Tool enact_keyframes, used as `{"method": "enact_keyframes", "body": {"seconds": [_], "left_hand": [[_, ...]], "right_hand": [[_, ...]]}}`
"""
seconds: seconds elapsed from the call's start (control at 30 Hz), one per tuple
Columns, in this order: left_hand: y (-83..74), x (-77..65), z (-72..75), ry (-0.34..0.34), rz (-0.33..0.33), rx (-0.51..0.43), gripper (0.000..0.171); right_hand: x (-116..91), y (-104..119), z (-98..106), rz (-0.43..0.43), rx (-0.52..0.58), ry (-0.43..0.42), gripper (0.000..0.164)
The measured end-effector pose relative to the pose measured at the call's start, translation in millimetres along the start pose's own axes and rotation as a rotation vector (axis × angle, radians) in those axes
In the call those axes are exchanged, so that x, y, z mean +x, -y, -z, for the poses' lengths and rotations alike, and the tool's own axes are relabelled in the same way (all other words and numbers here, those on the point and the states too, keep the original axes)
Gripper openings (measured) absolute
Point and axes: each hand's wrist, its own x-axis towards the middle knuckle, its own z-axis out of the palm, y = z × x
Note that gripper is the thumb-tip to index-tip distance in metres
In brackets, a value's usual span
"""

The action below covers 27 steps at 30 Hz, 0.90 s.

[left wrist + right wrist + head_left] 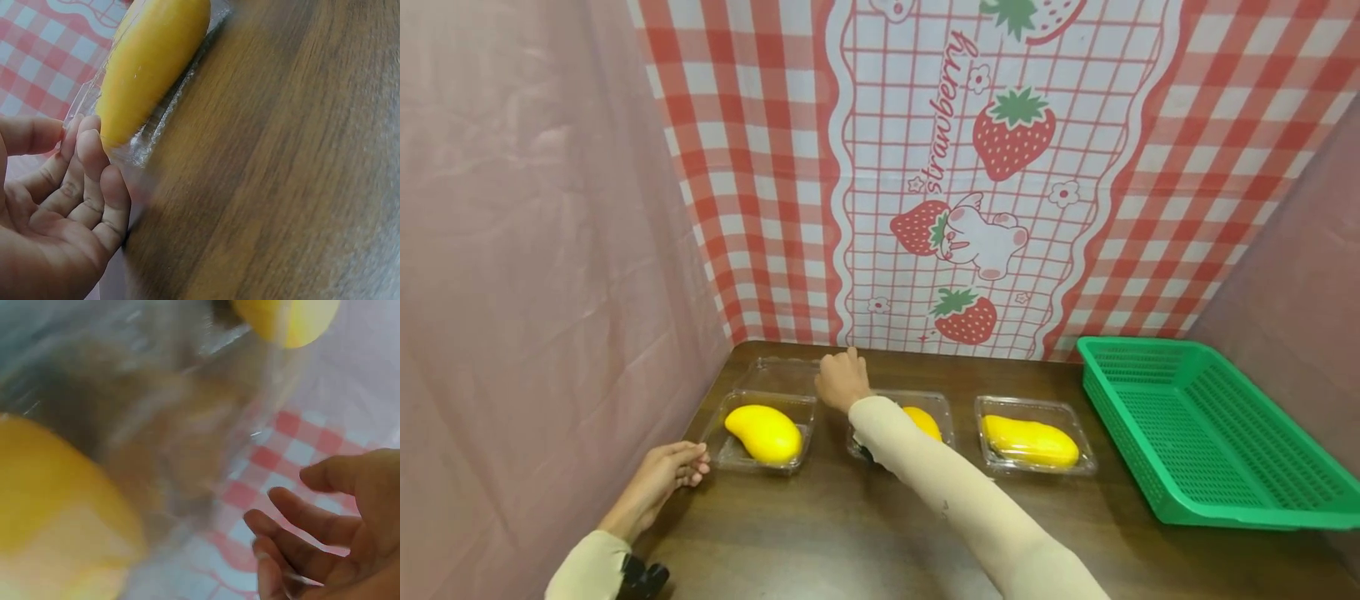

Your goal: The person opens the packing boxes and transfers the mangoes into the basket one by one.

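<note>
A yellow mango lies in the left clear plastic box, whose hinged lid is folded back towards the cloth. My left hand pinches that box's left edge between thumb and fingertips; the mango shows just beyond in the left wrist view. Bent at the knuckles, my right hand is above the table between the open lid and the middle clear box. Nothing lies between its spread, loosely bent fingers in the right wrist view. My right forearm partly hides the middle box and its mango.
A third clear box with a mango stands to the right. Beyond it, a green plastic basket takes up the table's right side. A checked strawberry cloth hangs behind, and pink cloth borders the left.
</note>
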Motion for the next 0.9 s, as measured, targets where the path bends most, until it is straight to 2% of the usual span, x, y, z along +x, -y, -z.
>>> {"method": "enact_keyframes", "body": {"seconds": [0.1, 0.2, 0.3, 0.43, 0.57, 0.77, 0.9], "left_hand": [[0.3, 0.1, 1.7, 0.0, 0.0, 0.0, 0.024], [1.2, 0.5, 3.3, 0.007, 0.001, 0.003, 0.024], [2.2, 0.7, 4.2, 0.02, 0.005, 0.006, 0.024], [2.9, 0.8, 3.0, 0.025, 0.005, 0.003, 0.025], [2.8, 1.1, 1.3, 0.034, -0.004, 0.004, 0.025], [2.4, 1.5, 1.5, 0.036, -0.002, 0.001, 0.023], [3.3, 2.2, 2.9, 0.035, 0.0, 0.001, 0.023]], "right_hand": [[-4, 8, 6, 0.086, 0.014, 0.0, 0.043], [-11, 21, 9, 0.153, 0.058, 0.059, 0.052], [-19, 35, 8, 0.177, 0.094, 0.135, 0.051], [-28, 51, 2, 0.199, 0.052, 0.174, 0.045], [-34, 60, -8, 0.242, -0.013, 0.169, 0.049], [-41, 67, -22, 0.287, -0.122, 0.085, 0.057], [-43, 72, -26, 0.272, -0.164, 0.111, 0.058]]}}
